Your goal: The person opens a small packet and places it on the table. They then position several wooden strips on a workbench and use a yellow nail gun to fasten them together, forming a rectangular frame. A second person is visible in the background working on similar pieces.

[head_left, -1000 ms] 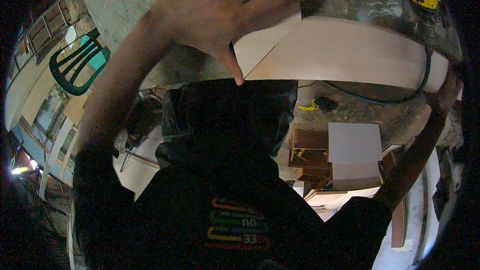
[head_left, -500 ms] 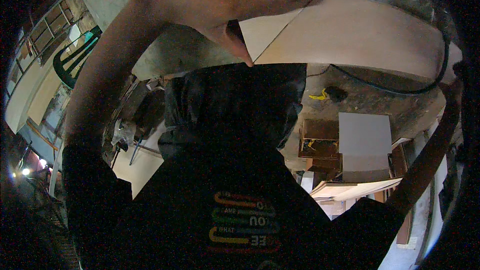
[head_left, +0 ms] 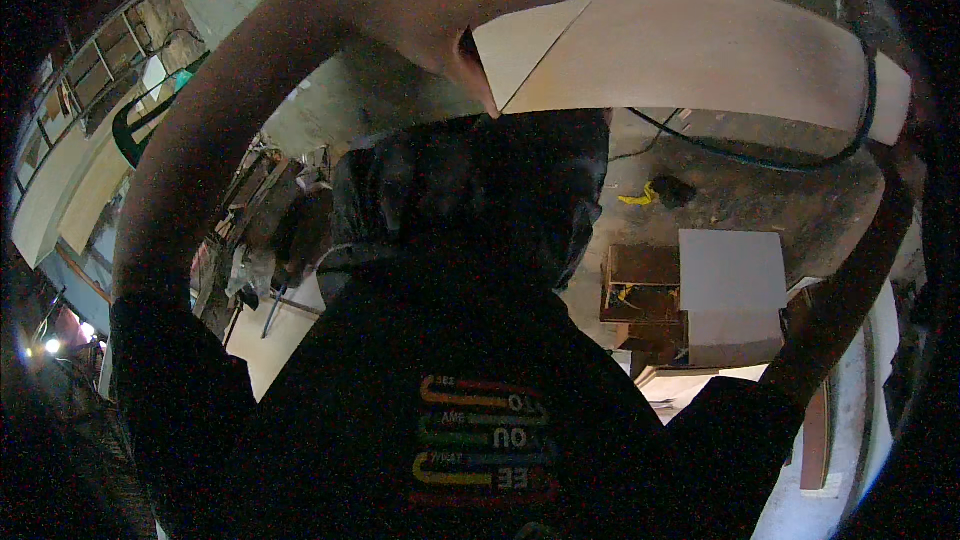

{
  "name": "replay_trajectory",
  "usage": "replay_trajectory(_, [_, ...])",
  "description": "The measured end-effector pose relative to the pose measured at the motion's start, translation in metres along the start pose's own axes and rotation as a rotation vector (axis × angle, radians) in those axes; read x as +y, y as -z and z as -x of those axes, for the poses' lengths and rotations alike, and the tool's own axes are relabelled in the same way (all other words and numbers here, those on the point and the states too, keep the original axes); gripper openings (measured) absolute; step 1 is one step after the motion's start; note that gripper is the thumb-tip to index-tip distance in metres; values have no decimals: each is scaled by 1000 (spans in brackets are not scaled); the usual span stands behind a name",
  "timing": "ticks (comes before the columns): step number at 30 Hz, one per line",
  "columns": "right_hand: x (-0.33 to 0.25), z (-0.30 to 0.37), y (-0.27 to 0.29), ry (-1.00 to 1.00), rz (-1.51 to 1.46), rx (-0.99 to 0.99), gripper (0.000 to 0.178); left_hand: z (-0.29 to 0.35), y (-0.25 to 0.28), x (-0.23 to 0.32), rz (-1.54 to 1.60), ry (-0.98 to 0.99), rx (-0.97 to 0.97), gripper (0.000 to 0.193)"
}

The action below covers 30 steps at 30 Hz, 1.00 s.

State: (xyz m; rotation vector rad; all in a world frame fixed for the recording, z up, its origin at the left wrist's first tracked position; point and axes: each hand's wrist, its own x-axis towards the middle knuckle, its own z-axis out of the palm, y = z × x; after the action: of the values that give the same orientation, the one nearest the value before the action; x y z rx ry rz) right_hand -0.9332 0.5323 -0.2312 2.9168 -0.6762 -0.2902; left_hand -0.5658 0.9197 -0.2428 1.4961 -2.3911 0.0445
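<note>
A long pale board with a smooth face lies across the top of the view, in front of my body. My left hand is closed on its left part, with a fingertip at the lower left corner. A thin diagonal line crosses the board near that hand. At the board's right end is my right hand, at the dark rim; its fingers are lost in shadow. A dark cable loops below the board and passes up over its right part.
Brown open wooden boxes and a pale grey panel stand at the right, over more light sheets. A green plastic chair and long boards are at the left. A yellow scrap lies on the floor.
The board has shifted slightly up and left in the view, together with my left hand. More of its right end shows beyond the cable.
</note>
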Motion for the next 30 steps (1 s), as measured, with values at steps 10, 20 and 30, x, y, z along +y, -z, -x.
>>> replay_trajectory(10, [-40,36,-8,196,-381,29,118,24,61,33,-16,105,-433,103])
replay_trajectory(20, [-56,-30,6,325,-254,114,115,55,69,29,-133,-53,-214,127])
replay_trajectory(30, [-70,-9,38,316,-211,82,117,85,52,34,112,-115,-126,97])
